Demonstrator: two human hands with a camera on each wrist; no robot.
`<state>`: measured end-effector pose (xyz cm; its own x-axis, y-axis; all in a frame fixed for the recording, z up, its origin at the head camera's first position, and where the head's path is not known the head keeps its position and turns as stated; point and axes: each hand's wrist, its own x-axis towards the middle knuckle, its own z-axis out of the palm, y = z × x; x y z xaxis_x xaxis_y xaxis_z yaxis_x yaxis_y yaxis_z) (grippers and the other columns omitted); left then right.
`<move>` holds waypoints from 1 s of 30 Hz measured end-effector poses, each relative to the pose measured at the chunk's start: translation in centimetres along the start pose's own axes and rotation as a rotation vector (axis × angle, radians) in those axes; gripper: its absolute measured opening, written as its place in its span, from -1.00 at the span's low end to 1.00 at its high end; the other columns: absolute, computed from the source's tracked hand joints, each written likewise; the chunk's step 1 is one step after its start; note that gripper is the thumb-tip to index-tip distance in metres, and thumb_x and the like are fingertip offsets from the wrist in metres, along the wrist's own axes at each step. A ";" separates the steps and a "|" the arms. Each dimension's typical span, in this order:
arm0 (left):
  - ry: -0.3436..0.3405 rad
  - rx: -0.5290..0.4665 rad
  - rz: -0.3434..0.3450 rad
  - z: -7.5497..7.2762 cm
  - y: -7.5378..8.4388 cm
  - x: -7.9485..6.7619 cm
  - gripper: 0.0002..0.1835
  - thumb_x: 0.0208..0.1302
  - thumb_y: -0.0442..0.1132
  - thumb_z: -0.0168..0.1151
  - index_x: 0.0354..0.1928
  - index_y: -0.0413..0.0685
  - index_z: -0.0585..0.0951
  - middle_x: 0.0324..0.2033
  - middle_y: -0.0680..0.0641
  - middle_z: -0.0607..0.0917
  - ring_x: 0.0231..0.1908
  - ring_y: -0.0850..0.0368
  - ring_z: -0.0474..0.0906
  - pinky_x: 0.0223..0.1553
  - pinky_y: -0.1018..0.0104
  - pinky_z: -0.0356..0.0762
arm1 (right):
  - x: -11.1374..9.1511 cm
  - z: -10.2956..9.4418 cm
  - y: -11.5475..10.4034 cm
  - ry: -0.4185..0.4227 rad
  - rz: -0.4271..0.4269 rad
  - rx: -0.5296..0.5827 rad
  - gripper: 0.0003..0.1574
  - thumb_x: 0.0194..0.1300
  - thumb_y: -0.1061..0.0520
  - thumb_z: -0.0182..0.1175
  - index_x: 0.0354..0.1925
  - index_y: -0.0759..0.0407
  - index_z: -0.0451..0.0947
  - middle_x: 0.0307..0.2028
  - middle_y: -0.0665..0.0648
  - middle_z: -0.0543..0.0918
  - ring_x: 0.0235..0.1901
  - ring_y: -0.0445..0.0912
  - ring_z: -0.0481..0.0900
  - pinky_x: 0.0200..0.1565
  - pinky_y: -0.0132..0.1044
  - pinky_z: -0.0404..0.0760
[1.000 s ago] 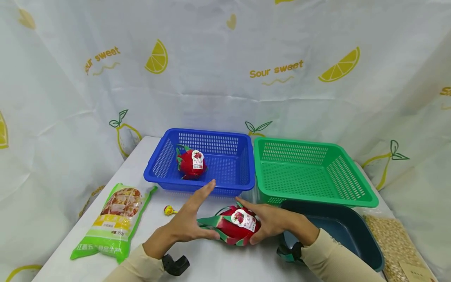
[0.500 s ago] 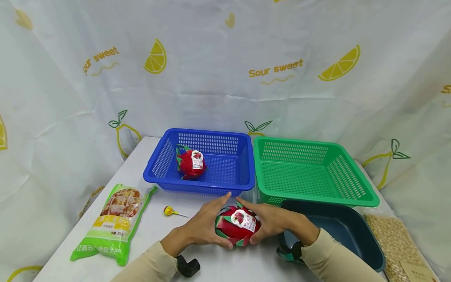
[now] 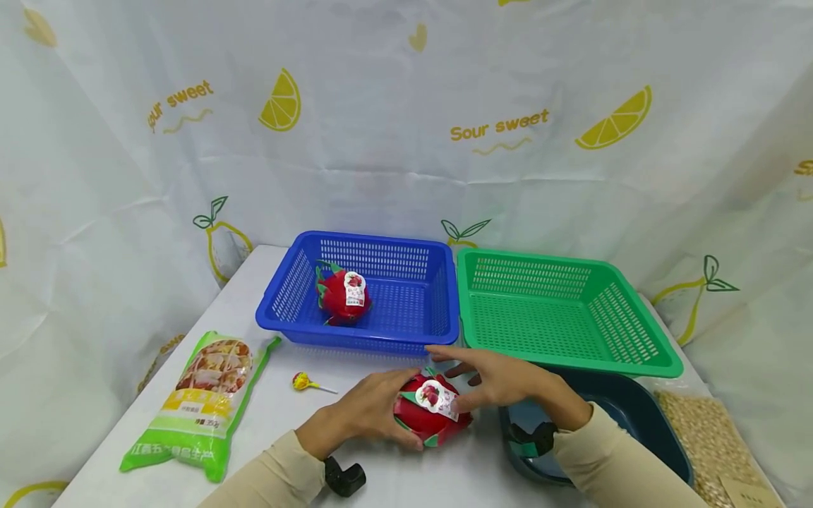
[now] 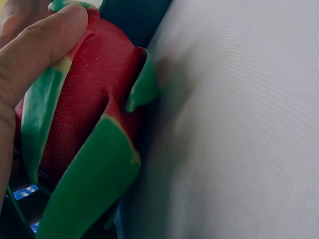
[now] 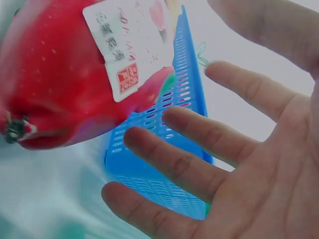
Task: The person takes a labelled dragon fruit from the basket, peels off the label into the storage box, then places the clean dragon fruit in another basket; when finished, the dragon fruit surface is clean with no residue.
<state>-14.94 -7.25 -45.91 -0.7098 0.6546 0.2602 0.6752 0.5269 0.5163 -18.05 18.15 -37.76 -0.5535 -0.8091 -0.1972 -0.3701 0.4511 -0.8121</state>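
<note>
A red dragon fruit (image 3: 422,425) with green scales and a white label is in front of the blue basket (image 3: 356,343). My left hand (image 3: 371,409) grips it from the left; in the left wrist view, the thumb (image 4: 45,45) lies along the red skin of the dragon fruit (image 4: 94,74). On the other side is my right hand (image 3: 508,381), its fingers spread. In the right wrist view, these fingers (image 5: 174,164) are apart from the dragon fruit (image 5: 55,74). Whether the fruit touches the table cannot be told. A second dragon fruit (image 3: 339,300) sits inside the blue basket, at its left.
Beside the blue basket stands a green basket (image 3: 571,362). A dark blue tub (image 3: 660,437) is under my right forearm, with a bag of pale grains (image 3: 711,437) to its right. On the left lie a lollipop (image 3: 301,382) and a green food packet (image 3: 200,406).
My left hand has moved right and closed round the dragon fruit. My right hand has loosened from it, its fingers spreading, and the fruit has turned slightly.
</note>
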 end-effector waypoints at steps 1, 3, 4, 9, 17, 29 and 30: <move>0.001 -0.022 -0.001 0.0 0.0 0.0 0.09 -0.24 0.30 0.53 0.30 -0.18 0.38 0.06 0.00 0.58 0.01 0.24 0.51 0.03 0.31 0.48 | 0.1 -0.2 -0.1 -0.011 -0.012 0.001 -0.08 0.26 0.04 0.29 0.47 0.07 0.11 0.33 0.22 0.30 0.18 0.21 0.41 0.03 0.15 0.48; 0.006 -0.057 -0.003 0.2 0.0 0.0 0.07 -0.24 0.29 0.55 0.28 -0.18 0.40 0.03 0.02 0.59 -0.03 0.27 0.52 -0.02 0.39 0.50 | 0.5 -0.6 -0.3 -0.038 -0.043 -0.005 -0.24 0.30 0.08 0.26 0.39 0.14 0.27 0.28 0.20 0.37 0.16 0.18 0.44 0.02 0.07 0.52; 0.009 -0.074 -0.001 0.2 0.0 0.0 0.07 -0.24 0.27 0.55 0.29 -0.18 0.40 0.03 0.02 0.60 -0.04 0.28 0.52 -0.03 0.41 0.49 | 0.8 -0.7 -0.4 -0.051 -0.054 -0.007 -0.32 0.31 0.09 0.25 0.35 0.17 0.33 0.25 0.19 0.42 0.14 0.16 0.47 0.01 0.01 0.54; 0.024 -0.115 -0.004 0.4 0.0 -0.2 0.06 -0.26 0.25 0.58 0.31 -0.11 0.40 0.05 0.07 0.59 -0.03 0.30 0.52 -0.02 0.42 0.49 | 2.2 -0.6 -0.5 -0.098 -0.075 -0.066 -0.50 0.32 0.14 0.24 0.21 0.20 0.50 0.07 0.09 0.57 0.03 0.00 0.55 -0.04 -0.26 0.56; 0.012 -0.084 -0.024 0.5 0.3 -0.2 0.06 -0.26 0.25 0.57 0.31 -0.08 0.39 0.07 0.07 0.58 -0.02 0.31 0.51 -0.02 0.39 0.48 | 3.3 -0.4 -0.7 -0.068 -0.100 -0.185 -0.80 0.22 0.18 0.34 -0.14 0.04 0.69 0.06 0.03 0.60 0.04 -0.09 0.51 0.00 -0.06 0.55; -0.013 -0.044 -0.080 0.2 0.2 -0.2 0.07 -0.20 0.28 0.52 0.32 -0.14 0.37 0.06 0.03 0.57 -0.02 0.23 0.51 -0.03 0.30 0.52 | 2.6 -0.3 -0.8 -0.009 -0.189 -0.095 -0.85 0.30 0.24 0.23 -0.39 0.02 0.55 0.16 0.23 0.51 0.20 0.16 0.39 -0.02 0.04 0.54; -0.015 -0.039 -0.088 0.2 0.2 -0.2 0.06 -0.20 0.28 0.52 0.32 -0.15 0.37 0.06 0.01 0.57 -0.02 0.22 0.52 -0.03 0.28 0.52 | 2.3 -0.4 -0.8 -0.006 -0.208 -0.080 -0.85 0.30 0.25 0.22 -0.39 0.03 0.55 0.17 0.25 0.49 0.21 0.17 0.38 -0.02 0.09 0.54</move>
<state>-14.61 -7.21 -45.99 -0.7625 0.6151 0.2006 0.6021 0.5612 0.5680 -19.34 16.06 -37.41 -0.4550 -0.8899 -0.0335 -0.5336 0.3026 -0.7897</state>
